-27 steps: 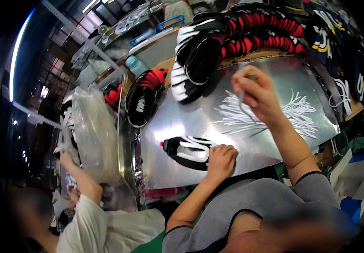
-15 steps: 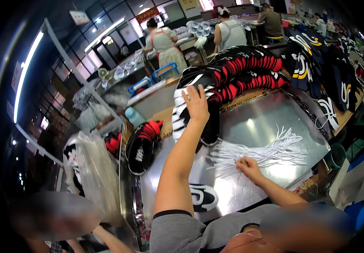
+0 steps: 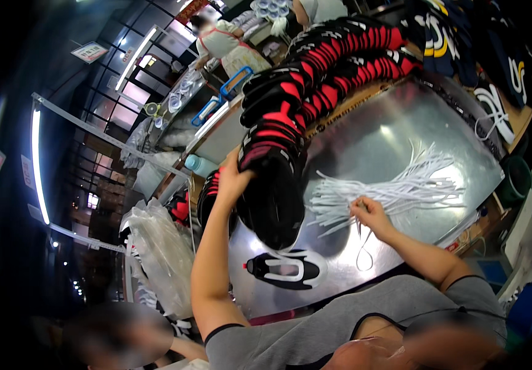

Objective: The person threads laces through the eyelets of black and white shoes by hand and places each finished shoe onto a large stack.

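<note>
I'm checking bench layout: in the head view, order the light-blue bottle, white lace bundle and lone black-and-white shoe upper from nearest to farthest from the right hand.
From the right hand:
1. White lace bundle, right beside it.
2. Black-and-white shoe upper, lower left.
3. Light-blue bottle, far left.

A white tube light (image 3: 40, 166) glares far left of the left hand (image 3: 234, 183), a second tube (image 3: 135, 58) shining beyond it amid deep gloom. Pale reflections streak the metal tabletop (image 3: 352, 142) around the right hand (image 3: 371, 217) — brightest to its right, where white laces (image 3: 401, 188) gleam. Dark shoe uppers (image 3: 272, 203) at the left hand sink into near-black shadow. Both hands appear fairly crisp; heads (image 3: 118, 336) toward the lower edge are smeared — and fisheye curvature bows outlying lines toward blackened corners.
</note>
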A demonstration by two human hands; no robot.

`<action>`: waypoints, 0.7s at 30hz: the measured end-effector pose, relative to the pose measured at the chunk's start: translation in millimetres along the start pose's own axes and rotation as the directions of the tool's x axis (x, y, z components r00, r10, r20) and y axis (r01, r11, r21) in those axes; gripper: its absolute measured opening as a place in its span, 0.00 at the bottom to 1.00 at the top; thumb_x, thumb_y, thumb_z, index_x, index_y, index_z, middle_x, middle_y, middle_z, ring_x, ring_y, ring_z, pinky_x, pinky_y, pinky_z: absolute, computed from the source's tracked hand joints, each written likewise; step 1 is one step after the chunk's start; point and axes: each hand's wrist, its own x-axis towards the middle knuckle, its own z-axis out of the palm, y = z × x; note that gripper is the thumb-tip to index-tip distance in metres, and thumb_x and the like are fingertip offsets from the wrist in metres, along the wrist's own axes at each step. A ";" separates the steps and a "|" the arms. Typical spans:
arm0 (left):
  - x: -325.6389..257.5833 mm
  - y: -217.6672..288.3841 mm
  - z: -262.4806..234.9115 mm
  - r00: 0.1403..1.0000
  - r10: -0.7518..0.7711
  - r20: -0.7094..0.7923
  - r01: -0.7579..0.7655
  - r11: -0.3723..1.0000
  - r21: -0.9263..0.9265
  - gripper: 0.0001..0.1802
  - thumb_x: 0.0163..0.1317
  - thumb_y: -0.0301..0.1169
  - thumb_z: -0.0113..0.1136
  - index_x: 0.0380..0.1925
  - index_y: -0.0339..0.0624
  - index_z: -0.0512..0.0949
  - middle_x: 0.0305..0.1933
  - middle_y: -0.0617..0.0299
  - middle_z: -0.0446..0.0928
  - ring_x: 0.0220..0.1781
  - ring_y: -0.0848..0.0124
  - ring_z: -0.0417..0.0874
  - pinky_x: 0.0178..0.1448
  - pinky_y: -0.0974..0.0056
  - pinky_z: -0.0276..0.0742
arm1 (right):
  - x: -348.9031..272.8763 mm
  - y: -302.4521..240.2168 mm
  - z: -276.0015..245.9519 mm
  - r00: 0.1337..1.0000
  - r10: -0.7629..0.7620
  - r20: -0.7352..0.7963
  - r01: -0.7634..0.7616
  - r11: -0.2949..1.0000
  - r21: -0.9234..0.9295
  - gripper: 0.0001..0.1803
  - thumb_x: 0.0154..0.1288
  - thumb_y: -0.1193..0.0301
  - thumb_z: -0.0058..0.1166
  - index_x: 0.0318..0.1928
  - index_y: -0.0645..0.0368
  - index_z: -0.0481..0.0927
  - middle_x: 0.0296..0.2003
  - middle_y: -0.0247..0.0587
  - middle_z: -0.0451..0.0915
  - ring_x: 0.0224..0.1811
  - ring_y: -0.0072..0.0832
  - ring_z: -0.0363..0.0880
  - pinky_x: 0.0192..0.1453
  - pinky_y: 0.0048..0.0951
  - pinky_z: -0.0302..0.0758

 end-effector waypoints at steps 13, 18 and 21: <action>-91.9 -78.6 3.3 0.840 -0.457 0.292 0.539 0.762 -0.360 0.27 0.50 0.20 0.65 0.53 0.38 0.75 0.44 0.57 0.81 0.46 0.66 0.82 0.53 0.63 0.77 | -8.3 -13.3 3.5 1.000 0.026 0.002 -0.027 0.999 0.047 0.06 0.69 0.70 0.57 0.39 0.60 0.78 0.26 0.27 0.77 0.20 0.10 0.61 0.23 0.16 0.57; -92.4 -110.9 2.3 0.902 -0.392 0.181 0.430 0.852 -0.297 0.28 0.47 0.20 0.66 0.53 0.41 0.76 0.45 0.59 0.81 0.46 0.68 0.81 0.55 0.65 0.74 | 16.2 -40.3 6.4 0.986 0.116 0.119 -0.140 0.967 0.215 0.10 0.72 0.67 0.53 0.40 0.62 0.78 0.21 0.25 0.69 0.18 0.11 0.58 0.20 0.17 0.50; -103.4 -121.1 4.8 0.893 -0.401 0.202 0.448 0.824 -0.346 0.29 0.47 0.20 0.66 0.54 0.40 0.76 0.45 0.59 0.81 0.47 0.68 0.80 0.55 0.65 0.74 | 76.2 -43.9 32.9 0.912 0.318 0.259 -0.395 0.852 0.344 0.10 0.73 0.68 0.51 0.42 0.63 0.75 0.22 0.26 0.68 0.16 0.11 0.55 0.18 0.16 0.50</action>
